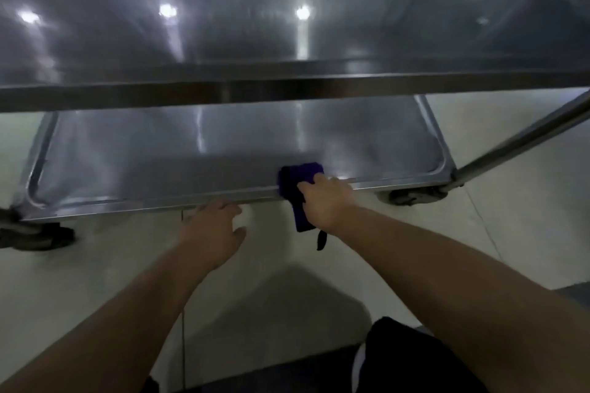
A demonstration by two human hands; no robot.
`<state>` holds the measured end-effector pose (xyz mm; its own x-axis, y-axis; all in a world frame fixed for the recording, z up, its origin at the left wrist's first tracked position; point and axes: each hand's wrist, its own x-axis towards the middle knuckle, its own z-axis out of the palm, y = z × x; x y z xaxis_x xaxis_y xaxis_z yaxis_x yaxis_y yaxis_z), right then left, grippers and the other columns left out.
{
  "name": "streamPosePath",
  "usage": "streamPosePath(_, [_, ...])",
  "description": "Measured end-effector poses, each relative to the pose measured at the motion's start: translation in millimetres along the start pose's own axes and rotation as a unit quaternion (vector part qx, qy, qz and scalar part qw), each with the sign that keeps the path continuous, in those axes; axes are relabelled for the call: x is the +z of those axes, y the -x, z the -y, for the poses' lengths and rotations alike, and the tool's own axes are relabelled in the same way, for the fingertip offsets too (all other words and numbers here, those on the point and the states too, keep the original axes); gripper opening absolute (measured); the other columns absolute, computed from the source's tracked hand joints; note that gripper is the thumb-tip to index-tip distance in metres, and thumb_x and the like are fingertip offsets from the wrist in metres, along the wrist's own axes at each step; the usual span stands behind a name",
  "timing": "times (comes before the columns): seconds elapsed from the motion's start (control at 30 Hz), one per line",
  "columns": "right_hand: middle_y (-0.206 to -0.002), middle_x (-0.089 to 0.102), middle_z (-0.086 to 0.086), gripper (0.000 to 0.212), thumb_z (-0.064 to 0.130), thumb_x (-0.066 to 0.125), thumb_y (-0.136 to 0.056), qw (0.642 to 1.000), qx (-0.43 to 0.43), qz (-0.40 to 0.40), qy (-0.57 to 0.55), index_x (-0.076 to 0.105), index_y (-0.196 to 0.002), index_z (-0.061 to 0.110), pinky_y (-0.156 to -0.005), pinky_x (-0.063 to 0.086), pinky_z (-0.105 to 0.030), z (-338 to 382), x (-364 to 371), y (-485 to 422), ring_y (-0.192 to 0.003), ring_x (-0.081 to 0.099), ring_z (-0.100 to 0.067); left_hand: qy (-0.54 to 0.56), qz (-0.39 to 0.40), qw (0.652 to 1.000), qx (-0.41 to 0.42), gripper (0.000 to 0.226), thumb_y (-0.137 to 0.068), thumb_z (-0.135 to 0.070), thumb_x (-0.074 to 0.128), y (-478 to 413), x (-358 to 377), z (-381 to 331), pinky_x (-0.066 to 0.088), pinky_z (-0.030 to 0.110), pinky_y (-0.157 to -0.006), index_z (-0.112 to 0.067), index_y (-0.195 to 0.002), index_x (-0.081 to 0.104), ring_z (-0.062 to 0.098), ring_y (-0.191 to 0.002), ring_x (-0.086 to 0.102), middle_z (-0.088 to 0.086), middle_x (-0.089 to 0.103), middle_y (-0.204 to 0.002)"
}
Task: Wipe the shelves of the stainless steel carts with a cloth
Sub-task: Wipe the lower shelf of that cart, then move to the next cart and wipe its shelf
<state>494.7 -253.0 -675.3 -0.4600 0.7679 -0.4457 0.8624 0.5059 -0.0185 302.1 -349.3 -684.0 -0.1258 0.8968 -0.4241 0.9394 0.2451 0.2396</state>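
I look down on a stainless steel cart. Its upper shelf (223,25) fills the top of the view, and its lower shelf (159,150) lies beneath, just above the floor. My right hand (329,201) presses a dark blue cloth (295,182) onto the near rim of the lower shelf, right of centre; the cloth's end hangs over the edge. My left hand (214,230) hovers beside the near rim, left of the cloth, fingers apart and holding nothing. The picture is blurred by motion.
Cart wheels sit at the near left (32,236) and near right (412,196) corners. A steel upright (523,137) slants up at the right. Pale floor (95,281) surrounds the cart. My dark-clothed knee (415,360) is at the bottom.
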Motion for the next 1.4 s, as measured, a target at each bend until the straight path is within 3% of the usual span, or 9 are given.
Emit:
streamPosePath(0.17, [-0.119, 0.055, -0.007, 0.031, 0.026, 0.042, -0.097, 0.995, -0.006, 0.069, -0.073, 0.052, -0.125, 0.018, -0.079, 0.049, -0.033, 13, -51, 63, -0.102, 0.056, -0.025, 0.02, 0.064, 0.998, -0.008, 0.048, -0.092, -0.044, 0.048, 62, -57, -33, 0.038, 0.038, -0.103, -0.023, -0.135, 0.045, 0.024, -0.125, 0.043, 0.002, 0.046, -0.138])
streamPosePath(0.47, [-0.122, 0.056, -0.008, 0.038, 0.031, 0.04, -0.099, 0.983, -0.047, 0.096, -0.151, 0.047, -0.135, 0.022, -0.072, 0.037, -0.028, -19, -197, 203, -0.104, 0.054, -0.025, 0.122, 0.068, 0.987, -0.079, 0.042, -0.092, -0.045, 0.051, 207, -202, -113, 0.038, 0.033, -0.103, -0.022, -0.128, 0.052, 0.02, -0.122, 0.047, 0.002, 0.049, -0.134])
streamPosePath(0.73, [-0.117, 0.062, -0.007, 0.035, 0.028, 0.049, -0.095, 0.962, -0.004, -0.002, -0.272, 0.054, -0.13, 0.024, -0.076, 0.046, -0.031, -55, -330, 333, -0.101, 0.058, -0.024, 0.217, 0.008, 0.972, -0.088, 0.039, -0.089, -0.044, 0.056, 320, -301, -197, 0.045, 0.029, -0.091, -0.021, -0.12, 0.059, 0.018, -0.106, 0.056, 0.001, 0.058, -0.122])
streamPosePath(0.9, [-0.122, 0.06, -0.003, 0.036, 0.029, 0.05, -0.096, 0.954, 0.01, -0.058, -0.293, 0.053, -0.132, 0.025, -0.082, 0.045, -0.03, -61, -358, 398, -0.106, 0.056, -0.02, 0.236, -0.064, 0.969, -0.048, 0.036, -0.089, -0.04, 0.057, 360, -333, -218, 0.04, 0.024, -0.084, -0.019, -0.118, 0.061, 0.015, -0.103, 0.056, 0.001, 0.061, -0.119])
streamPosePath(1.03, [-0.118, 0.059, -0.003, 0.035, 0.027, 0.05, -0.096, 0.947, 0.012, -0.1, -0.306, 0.054, -0.131, 0.024, -0.082, 0.044, -0.028, -64, -370, 452, -0.102, 0.056, -0.018, 0.256, -0.05, 0.965, -0.026, 0.033, -0.09, -0.039, 0.056, 389, -341, -240, 0.04, 0.024, -0.083, -0.02, -0.117, 0.062, 0.013, -0.101, 0.056, 0.0, 0.062, -0.117])
streamPosePath(1.17, [-0.124, 0.059, -0.002, 0.038, 0.023, 0.055, -0.094, 0.949, -0.06, -0.145, -0.274, 0.055, -0.131, 0.02, -0.085, 0.044, -0.024, -80, -387, 501, -0.105, 0.056, -0.018, 0.336, -0.025, 0.942, -0.017, 0.042, -0.09, -0.051, 0.046, 405, -352, -279, 0.043, 0.027, -0.083, -0.025, -0.121, 0.057, 0.008, -0.098, 0.056, -0.007, 0.06, -0.112])
streamPosePath(1.27, [-0.125, 0.06, -0.005, 0.039, 0.018, 0.062, -0.09, 0.947, -0.107, -0.182, -0.241, 0.058, -0.128, 0.016, -0.084, 0.043, -0.024, -105, -401, 530, -0.105, 0.058, -0.022, 0.439, -0.003, 0.898, -0.017, 0.051, -0.087, -0.061, 0.04, 402, -367, -323, 0.048, 0.034, -0.087, -0.028, -0.125, 0.05, 0.011, -0.098, 0.061, -0.008, 0.062, -0.111])
streamPosePath(1.4, [-0.122, 0.062, -0.012, 0.041, 0.013, 0.067, -0.083, 0.932, -0.143, -0.251, -0.22, 0.062, -0.124, 0.009, -0.077, 0.053, -0.042, -153, -414, 549, -0.096, 0.063, -0.03, 0.56, 0.005, 0.828, 0.001, 0.025, -0.087, -0.051, 0.053, 381, -391, -395, 0.057, 0.035, -0.075, -0.03, -0.098, 0.059, 0.012, -0.081, 0.069, -0.006, 0.069, -0.092])
